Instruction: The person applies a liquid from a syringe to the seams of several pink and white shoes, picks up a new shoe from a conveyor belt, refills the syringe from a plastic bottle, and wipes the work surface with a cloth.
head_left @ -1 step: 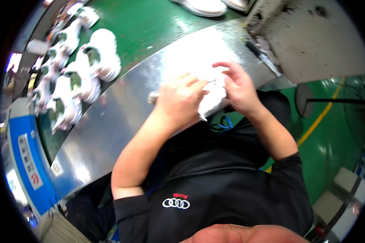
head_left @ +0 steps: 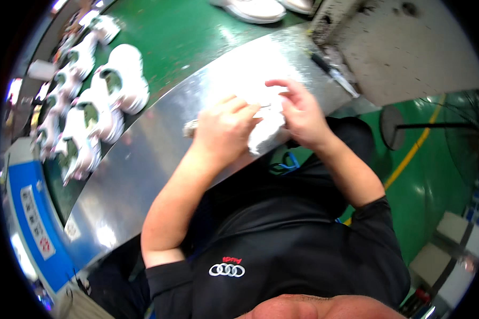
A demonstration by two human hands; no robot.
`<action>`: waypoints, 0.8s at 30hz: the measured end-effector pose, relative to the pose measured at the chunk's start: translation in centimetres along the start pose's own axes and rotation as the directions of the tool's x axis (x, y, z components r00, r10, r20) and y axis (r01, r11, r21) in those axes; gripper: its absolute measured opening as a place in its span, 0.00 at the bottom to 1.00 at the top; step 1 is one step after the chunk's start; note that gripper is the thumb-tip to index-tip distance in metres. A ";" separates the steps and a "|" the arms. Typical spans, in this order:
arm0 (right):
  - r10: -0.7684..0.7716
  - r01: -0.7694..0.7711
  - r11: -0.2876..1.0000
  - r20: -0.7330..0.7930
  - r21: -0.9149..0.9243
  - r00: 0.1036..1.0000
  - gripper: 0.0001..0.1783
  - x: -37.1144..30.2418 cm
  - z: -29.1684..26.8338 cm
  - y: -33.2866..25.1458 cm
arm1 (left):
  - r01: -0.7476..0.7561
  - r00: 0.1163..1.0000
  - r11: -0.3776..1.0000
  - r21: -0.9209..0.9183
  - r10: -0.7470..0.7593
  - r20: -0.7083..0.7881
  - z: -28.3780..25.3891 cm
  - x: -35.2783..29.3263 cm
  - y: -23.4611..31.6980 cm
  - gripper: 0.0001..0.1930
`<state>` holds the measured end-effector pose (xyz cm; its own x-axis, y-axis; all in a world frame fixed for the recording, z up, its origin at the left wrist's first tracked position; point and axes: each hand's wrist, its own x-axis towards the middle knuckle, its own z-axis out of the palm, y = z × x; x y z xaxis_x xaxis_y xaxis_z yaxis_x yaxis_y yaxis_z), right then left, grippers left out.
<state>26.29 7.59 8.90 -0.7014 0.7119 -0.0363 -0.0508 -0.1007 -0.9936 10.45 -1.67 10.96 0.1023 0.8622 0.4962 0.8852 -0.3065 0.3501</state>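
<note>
A white, crumpled-looking thing (head_left: 267,130) lies between my hands over the metal bench; glare and blur hide its exact kind. My left hand (head_left: 226,130) is closed on its left side, fingers bent over the top. At its right edge is my right hand (head_left: 305,114), with thumb and forefinger apart and the fingers loosely curved beside it. A short brownish, rough-looking end of something (head_left: 190,128) sticks out past the left hand. Whether it belongs to the white thing cannot be made out.
The shiny metal bench (head_left: 143,154) runs beneath my hands. A dark-handled knife-like tool (head_left: 335,74) lies by the grey machine housing (head_left: 404,48). Several white shoes (head_left: 127,80) stand in rows at left, above a blue panel (head_left: 34,212). Another white shoe (head_left: 255,9) is at the top.
The whole view has shifted slightly, so the bench and my hands appear a little farther left. Both hands keep about the same pose at the white thing.
</note>
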 end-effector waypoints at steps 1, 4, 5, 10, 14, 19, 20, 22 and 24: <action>0.037 -0.037 0.999 0.024 -0.015 0.999 0.19 0.3 -0.1 -0.2 | 0.006 1.000 0.999 0.032 -0.006 0.010 -0.2 0.2 -0.1 0.09; 0.040 -0.040 0.998 0.019 0.045 0.999 0.20 0.8 0.1 -1.0 | 0.015 1.000 0.999 0.033 -0.014 -0.021 -0.4 0.6 -0.3 0.14; 0.036 -0.037 0.999 0.011 0.030 0.999 0.20 0.5 -0.2 -1.6 | 0.007 0.999 1.000 0.023 -0.006 -0.032 -0.5 0.5 -0.3 0.14; -0.296 0.223 0.807 -0.047 -0.547 0.954 0.25 0.9 -5.6 -5.7 | 0.272 0.948 0.897 -0.348 -0.311 -0.061 -3.2 -2.1 -0.8 0.11; -0.348 0.098 0.245 0.007 -0.965 0.938 0.26 3.7 -12.5 -9.0 | 0.465 0.852 0.694 -0.550 -0.520 0.064 -5.6 -6.9 -2.4 0.09; -0.379 0.276 -0.117 0.299 -0.954 0.875 0.18 4.6 -9.4 -8.3 | 0.537 0.739 0.537 -0.650 -0.672 0.056 -7.3 -11.3 -2.5 0.10; -0.387 0.353 -0.038 0.340 -0.935 0.857 0.13 4.5 -8.7 -7.2 | 0.520 0.744 0.549 -0.655 -0.668 0.030 -7.1 -11.2 -2.4 0.10; -0.370 0.478 0.154 0.398 -0.865 0.839 0.04 4.4 -5.7 -4.9 | 0.505 0.760 0.593 -0.627 -0.650 -0.002 -7.3 -11.3 -2.1 0.09; -0.313 0.571 0.311 0.485 -0.760 0.817 0.04 4.6 -2.1 -2.4 | 0.505 0.773 0.613 -0.607 -0.634 0.004 -7.0 -11.8 -2.3 0.09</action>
<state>24.70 12.58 10.89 -0.9017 0.2758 0.3330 0.1243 0.9030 -0.4113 3.99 -14.00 9.85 -0.4805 0.8625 0.1588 0.3185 0.0029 0.9479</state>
